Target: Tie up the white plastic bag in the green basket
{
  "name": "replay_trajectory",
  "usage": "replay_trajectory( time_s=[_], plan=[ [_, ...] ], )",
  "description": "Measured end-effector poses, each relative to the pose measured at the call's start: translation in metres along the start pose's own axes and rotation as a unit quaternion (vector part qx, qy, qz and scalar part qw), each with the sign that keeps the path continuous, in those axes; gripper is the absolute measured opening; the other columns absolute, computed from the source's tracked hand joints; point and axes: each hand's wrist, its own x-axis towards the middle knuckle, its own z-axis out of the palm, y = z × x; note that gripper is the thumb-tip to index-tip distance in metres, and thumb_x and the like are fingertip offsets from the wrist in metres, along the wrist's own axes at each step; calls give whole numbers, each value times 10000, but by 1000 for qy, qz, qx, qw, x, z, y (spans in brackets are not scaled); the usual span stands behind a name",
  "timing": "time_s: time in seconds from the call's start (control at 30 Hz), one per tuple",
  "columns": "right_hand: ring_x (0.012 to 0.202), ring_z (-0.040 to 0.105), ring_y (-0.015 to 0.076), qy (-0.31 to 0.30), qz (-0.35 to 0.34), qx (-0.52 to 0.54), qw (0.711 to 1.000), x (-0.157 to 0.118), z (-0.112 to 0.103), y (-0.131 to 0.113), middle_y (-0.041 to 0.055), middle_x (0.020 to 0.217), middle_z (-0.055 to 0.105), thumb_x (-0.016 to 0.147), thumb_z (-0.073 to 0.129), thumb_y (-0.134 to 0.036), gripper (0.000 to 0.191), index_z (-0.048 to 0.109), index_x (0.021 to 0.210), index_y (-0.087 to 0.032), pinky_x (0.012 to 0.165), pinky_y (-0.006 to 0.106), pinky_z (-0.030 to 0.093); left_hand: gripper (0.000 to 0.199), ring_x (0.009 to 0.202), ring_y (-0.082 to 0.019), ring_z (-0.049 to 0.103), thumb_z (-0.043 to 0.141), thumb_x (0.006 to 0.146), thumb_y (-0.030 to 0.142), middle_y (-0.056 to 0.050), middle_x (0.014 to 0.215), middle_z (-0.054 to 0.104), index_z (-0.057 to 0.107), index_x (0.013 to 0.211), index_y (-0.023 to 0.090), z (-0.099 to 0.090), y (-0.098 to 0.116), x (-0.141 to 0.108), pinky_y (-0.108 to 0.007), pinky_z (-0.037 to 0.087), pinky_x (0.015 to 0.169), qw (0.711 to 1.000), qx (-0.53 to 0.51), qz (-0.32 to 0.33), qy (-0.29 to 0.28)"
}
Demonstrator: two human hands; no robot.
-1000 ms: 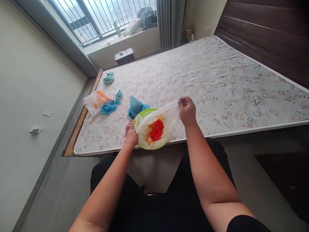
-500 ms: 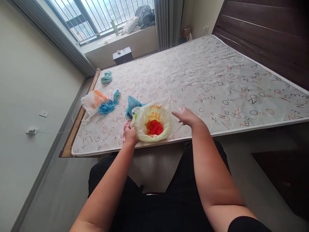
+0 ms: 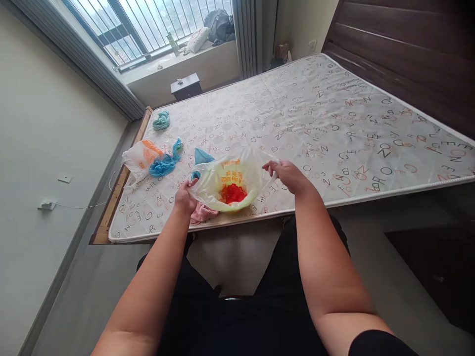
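Observation:
A whitish plastic bag (image 3: 211, 185) with orange print is stretched between my two hands near the mattress edge, its mouth spread wide. Something red (image 3: 233, 194) lies inside, its kind unclear. My left hand (image 3: 185, 195) is closed on the bag's left side. At the right side, my right hand (image 3: 284, 174) pinches the other edge. A pink cloth (image 3: 203, 212) lies partly under the bag. Behind it pokes out a blue plastic bag (image 3: 203, 156), partly hidden.
The mattress (image 3: 297, 128) has a letter pattern. On its left side lie a white-and-orange plastic bag (image 3: 139, 155), a crumpled blue bag (image 3: 162, 165) and a teal cloth (image 3: 161, 120). A small nightstand (image 3: 185, 86) stands beyond, below the window. A dark headboard (image 3: 401, 64) rises at the right.
My left hand has moved left, pulling the bag's mouth wider and uncovering more of the pink cloth. My right hand keeps nearly the same place, its fingers now closed on the bag's edge.

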Motion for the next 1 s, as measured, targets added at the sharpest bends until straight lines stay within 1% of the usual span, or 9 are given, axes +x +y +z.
replay_trajectory(
  time_s=[0.13, 0.2, 0.3, 0.43, 0.63, 0.73, 0.8, 0.9, 1.0],
  plan=[
    [990, 631, 206, 245, -37, 97, 964, 11, 1, 1, 95, 1016, 673, 908, 480, -761, 569, 596, 775, -220, 767, 312, 540, 149, 1224, -246, 645, 469, 858, 301, -82, 1161, 732, 595, 843, 221, -15, 9, 5, -441, 571, 978, 985, -144, 29, 92],
    [1074, 630, 220, 287, -49, 113, 950, 14, 3, 1, 98, 1067, 673, 913, 431, -780, 586, 626, 873, -229, 783, 315, 541, 219, 1234, -255, 642, 452, 883, 353, -87, 1208, 724, 633, 908, 232, -20, 11, 4, -457, 569, 967, 989, -107, 47, 90],
    [1209, 617, 235, 244, -75, 184, 949, 15, 8, -3, 99, 1190, 679, 932, 338, -791, 631, 639, 1049, -248, 831, 345, 542, 315, 1242, -276, 637, 439, 926, 442, -96, 1256, 715, 672, 1028, 256, -20, 13, 0, -498, 558, 968, 989, -103, 83, 60],
    [1243, 624, 269, 206, -105, 249, 941, 14, 15, -7, 106, 1263, 688, 910, 348, -825, 659, 638, 1106, -267, 865, 413, 549, 322, 1283, -264, 617, 431, 1001, 433, -91, 1300, 702, 668, 1151, 275, -16, 19, -4, -501, 544, 998, 971, -216, 92, 46],
    [933, 725, 216, 197, -86, 401, 891, 19, 26, -5, 60, 972, 743, 890, 525, -767, 528, 627, 908, -249, 773, 350, 592, 392, 1299, -235, 602, 443, 1050, 420, -50, 1379, 659, 510, 1436, 407, -7, 25, -15, -493, 537, 1005, 974, -217, 64, -15],
    [752, 696, 164, 181, -78, 441, 876, 23, 29, -3, -5, 767, 670, 880, 589, -725, 479, 584, 834, -248, 725, 314, 597, 566, 1233, -210, 634, 527, 1020, 318, -28, 1341, 673, 348, 1535, 472, -1, 23, -17, -450, 543, 983, 975, -199, 88, -38],
    [667, 649, 140, 178, -83, 428, 882, 23, 30, -3, -43, 687, 584, 875, 629, -686, 445, 561, 825, -250, 702, 307, 592, 684, 1143, -182, 666, 567, 991, 251, -23, 1221, 714, 279, 1582, 442, 3, 21, -16, -378, 545, 961, 979, -153, 128, -28],
    [576, 546, 115, 174, -95, 338, 920, 17, 35, -6, -67, 671, 500, 868, 676, -615, 379, 575, 857, -250, 653, 298, 560, 697, 1033, -165, 688, 617, 964, 279, -42, 1054, 739, 333, 1598, 320, 10, 19, -18, -294, 535, 929, 975, -24, 219, -8],
    [649, 535, 121, 151, -134, 183, 962, 4, 48, -17, -42, 743, 547, 878, 693, -514, 288, 617, 882, -236, 685, 291, 519, 610, 888, -150, 691, 610, 967, 336, -72, 1104, 741, 447, 1551, 273, 23, 21, -31, -265, 543, 834, 947, 126, 294, -15]
  ],
)
